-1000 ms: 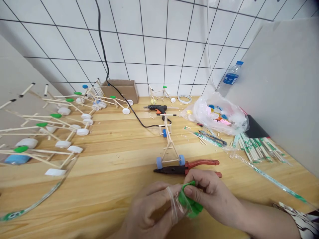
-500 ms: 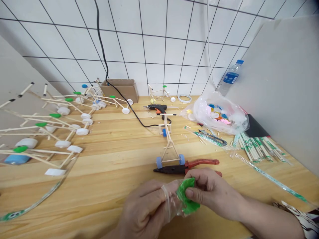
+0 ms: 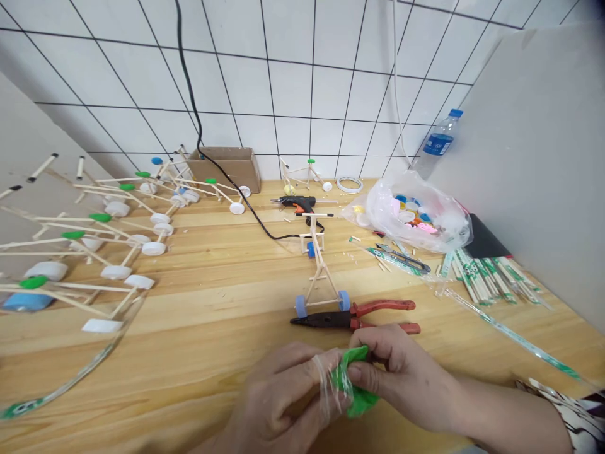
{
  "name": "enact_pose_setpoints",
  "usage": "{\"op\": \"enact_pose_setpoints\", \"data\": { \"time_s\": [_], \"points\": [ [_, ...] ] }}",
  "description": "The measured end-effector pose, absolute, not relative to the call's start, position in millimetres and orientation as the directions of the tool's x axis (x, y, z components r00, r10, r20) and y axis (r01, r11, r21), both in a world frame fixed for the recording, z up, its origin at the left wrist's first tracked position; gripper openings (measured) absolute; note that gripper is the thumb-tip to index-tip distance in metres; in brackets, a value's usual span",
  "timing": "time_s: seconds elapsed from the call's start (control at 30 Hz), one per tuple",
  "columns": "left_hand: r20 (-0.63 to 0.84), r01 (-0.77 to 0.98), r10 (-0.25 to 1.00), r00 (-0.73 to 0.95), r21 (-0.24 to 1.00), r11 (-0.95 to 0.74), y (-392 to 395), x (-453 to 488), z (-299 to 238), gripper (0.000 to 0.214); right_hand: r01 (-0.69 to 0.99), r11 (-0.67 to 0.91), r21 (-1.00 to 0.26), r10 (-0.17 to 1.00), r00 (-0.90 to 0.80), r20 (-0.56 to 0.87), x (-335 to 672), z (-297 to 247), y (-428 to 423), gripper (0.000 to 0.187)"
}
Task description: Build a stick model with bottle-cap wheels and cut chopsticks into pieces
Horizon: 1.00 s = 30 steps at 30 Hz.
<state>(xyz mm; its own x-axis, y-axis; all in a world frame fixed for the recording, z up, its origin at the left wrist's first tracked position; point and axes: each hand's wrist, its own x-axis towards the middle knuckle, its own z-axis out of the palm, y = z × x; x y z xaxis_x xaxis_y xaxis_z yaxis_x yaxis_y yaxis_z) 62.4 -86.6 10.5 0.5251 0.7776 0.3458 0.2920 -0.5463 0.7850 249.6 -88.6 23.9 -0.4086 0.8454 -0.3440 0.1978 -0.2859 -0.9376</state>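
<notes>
My left hand (image 3: 278,400) and my right hand (image 3: 401,372) meet low in the view. Between them they pinch a crumpled piece of green plastic (image 3: 354,391), with clear film (image 3: 328,384) stretched across the left fingers. I cannot tell whether film and green piece are one wrapper. Just beyond my right fingers lie red-handled long-nose pliers (image 3: 354,318) on the wooden table (image 3: 227,328). Past the pliers stands a small stick-built wheeled frame (image 3: 319,271) with blue bottle-cap wheels.
Several finished stick frames with bottle-cap wheels crowd the left. A glue gun (image 3: 293,203) and its black cord lie behind. At right are a plastic bag of caps (image 3: 416,217), wrapped chopsticks (image 3: 491,280), scissors (image 3: 404,258), and a water bottle (image 3: 435,145).
The green piece is now more crumpled and partly gathered into my fingers. My hands have drawn slightly closer together. The view has tilted a little, and the table objects have shifted slightly in the picture.
</notes>
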Motion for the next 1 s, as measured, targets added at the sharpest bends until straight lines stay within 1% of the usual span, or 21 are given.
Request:
{"op": "enact_pose_setpoints", "data": {
  "time_s": [0.1,0.27,0.4,0.57,0.63,0.77,0.93,1.0],
  "points": [
    [0.394,0.281,0.752,0.529,0.754,-0.593,-86.7,62.7,9.9,0.030,0.233,-0.253,-0.939,0.858,-0.395,-0.329,247.6,24.5,-90.0,0.025],
    [0.451,0.312,0.734,0.508,0.698,-0.645,-89.5,63.4,9.4,0.021,0.376,-0.094,-0.922,0.884,-0.393,-0.251,248.2,25.9,-91.1,0.026],
    [0.541,0.295,0.697,0.471,0.648,-0.702,-92.2,64.5,8.7,0.019,0.396,-0.037,-0.918,0.874,-0.431,-0.222,249.4,25.4,-92.8,0.030],
    [0.529,0.279,0.723,0.445,0.685,-0.673,-92.6,66.3,9.6,0.016,0.419,0.005,-0.908,0.862,-0.462,-0.208,250.8,25.5,-92.4,0.034],
    [0.508,0.267,0.735,0.449,0.709,-0.652,-91.6,66.0,10.0,0.018,0.415,0.028,-0.910,0.867,-0.463,-0.184,252.0,27.0,-92.0,0.031],
    [0.477,0.243,0.748,0.462,0.743,-0.623,-89.4,64.4,10.0,0.020,0.379,0.007,-0.925,0.888,-0.427,-0.169,253.4,28.8,-92.1,0.025],
    [0.462,0.245,0.750,0.474,0.749,-0.616,-89.1,65.0,9.2,0.029,0.396,0.046,-0.917,0.901,-0.413,-0.133,250.9,25.4,-93.8,0.024],
    [0.470,0.237,0.750,0.466,0.750,-0.617,-89.4,65.9,8.5,0.029,0.414,0.069,-0.908,0.899,-0.421,-0.124,249.4,23.8,-94.8,0.025]
  ]
}}
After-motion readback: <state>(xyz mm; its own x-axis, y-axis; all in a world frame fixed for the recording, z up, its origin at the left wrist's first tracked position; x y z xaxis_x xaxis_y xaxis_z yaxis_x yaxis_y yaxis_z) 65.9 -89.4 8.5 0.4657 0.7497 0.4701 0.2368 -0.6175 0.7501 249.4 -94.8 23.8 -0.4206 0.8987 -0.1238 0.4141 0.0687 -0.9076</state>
